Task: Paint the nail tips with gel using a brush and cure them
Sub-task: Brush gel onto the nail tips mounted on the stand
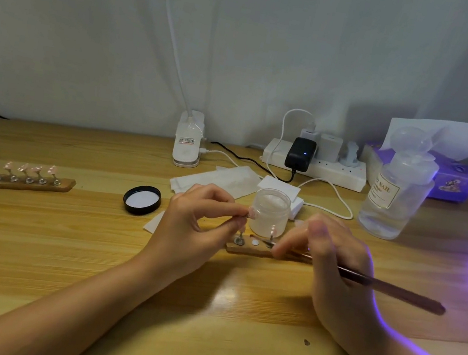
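Observation:
My left hand (200,224) pinches a small pink nail tip (252,213) on its stand, lifted just in front of an open clear jar (270,212). My right hand (333,260) grips a dark brush (392,290), its bristle end pointing left over a wooden holder strip (248,251) that carries metal stands. A second wooden strip (29,183) with several pink nail tips lies at the far left of the table.
The jar's black lid (142,200) lies left of my hands. Behind are white wipes (220,179), a power strip (314,164) with chargers and cables, a lamp clamp (188,141), a clear pump bottle (399,188) and a purple tissue box (452,181). Purple light falls from the right.

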